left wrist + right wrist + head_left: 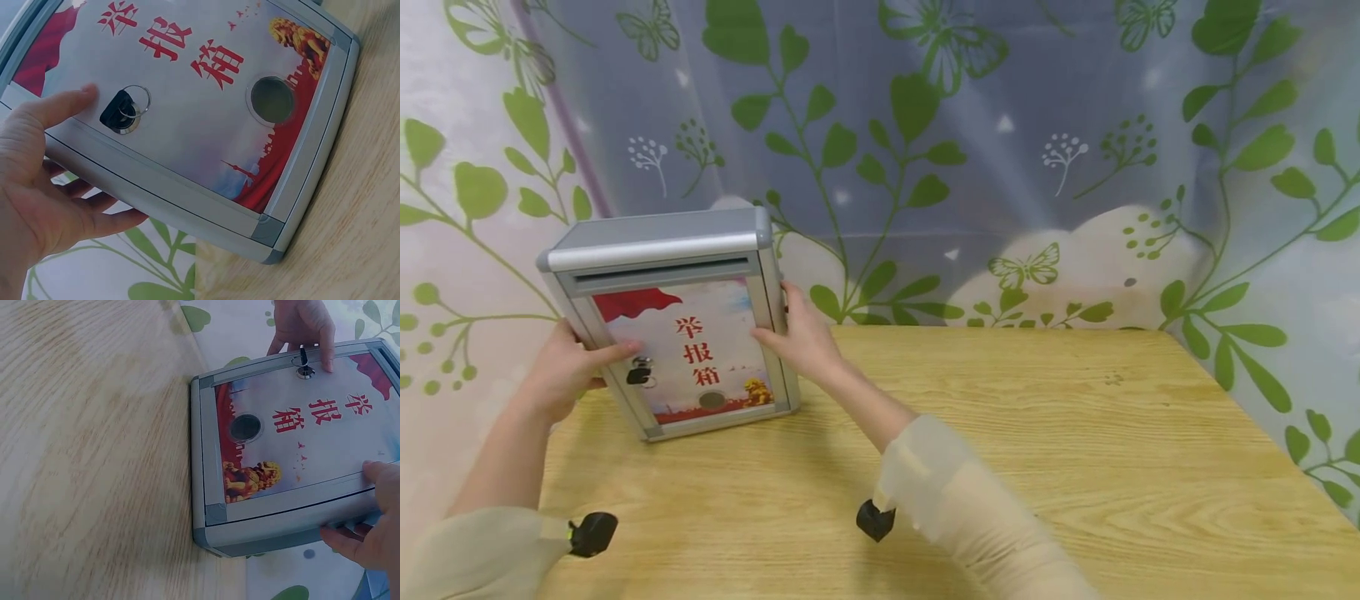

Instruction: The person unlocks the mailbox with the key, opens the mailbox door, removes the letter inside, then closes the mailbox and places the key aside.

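Observation:
A silver metal letterbox [722,300] with a slot under its lid and red Chinese characters on its front stands tilted at the table's left side. My left hand [561,371] grips its left edge, thumb on the front panel near the lock and the other fingers around the side. On the opposite edge my right hand [805,337] holds it, thumb on the front frame and fingers at the side. A black-headed key [119,112] with a ring sits in the lock. Low on the panel is a round window [245,427]. The box's back is hidden.
The wood-grain table [1037,450] extends to the right of the box. Behind it hangs a curtain [865,167] printed with green leaves and butterflies. Small black devices [593,534] are fixed at both sleeve cuffs.

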The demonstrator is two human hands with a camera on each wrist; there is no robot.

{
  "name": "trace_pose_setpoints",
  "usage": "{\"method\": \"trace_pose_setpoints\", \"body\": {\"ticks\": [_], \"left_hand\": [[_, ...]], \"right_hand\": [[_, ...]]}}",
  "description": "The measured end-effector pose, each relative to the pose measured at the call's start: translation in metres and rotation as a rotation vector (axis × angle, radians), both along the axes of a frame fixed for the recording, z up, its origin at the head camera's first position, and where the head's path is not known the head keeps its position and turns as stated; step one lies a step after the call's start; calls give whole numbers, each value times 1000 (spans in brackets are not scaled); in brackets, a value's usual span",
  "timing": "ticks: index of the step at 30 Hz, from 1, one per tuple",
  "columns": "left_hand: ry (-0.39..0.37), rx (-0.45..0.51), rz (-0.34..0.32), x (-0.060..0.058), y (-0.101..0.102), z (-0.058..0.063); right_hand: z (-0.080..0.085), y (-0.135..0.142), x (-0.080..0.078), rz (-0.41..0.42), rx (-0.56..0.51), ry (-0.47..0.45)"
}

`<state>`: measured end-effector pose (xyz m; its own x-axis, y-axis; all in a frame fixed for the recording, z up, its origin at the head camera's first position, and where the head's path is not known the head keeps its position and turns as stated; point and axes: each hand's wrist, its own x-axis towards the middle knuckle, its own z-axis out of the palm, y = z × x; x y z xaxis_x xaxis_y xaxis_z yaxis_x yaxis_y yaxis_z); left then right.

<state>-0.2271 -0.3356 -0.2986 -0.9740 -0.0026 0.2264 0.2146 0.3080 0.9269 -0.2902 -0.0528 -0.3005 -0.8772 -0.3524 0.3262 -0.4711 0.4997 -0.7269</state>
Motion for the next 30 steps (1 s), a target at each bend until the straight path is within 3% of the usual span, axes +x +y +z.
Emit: {"method": "trace_pose_setpoints", "body": {"ticks": [10, 24, 30], "left_hand": [[30, 70, -6, -1, 0, 2], [35, -50, 65, -5, 10, -4], [59, -54, 65, -8, 18, 6]], "right_hand": [[1, -7, -3, -54, -73, -12], [-5, -2, 2, -106, -66, -5], [3, 5, -2, -124, -42, 5]]}}
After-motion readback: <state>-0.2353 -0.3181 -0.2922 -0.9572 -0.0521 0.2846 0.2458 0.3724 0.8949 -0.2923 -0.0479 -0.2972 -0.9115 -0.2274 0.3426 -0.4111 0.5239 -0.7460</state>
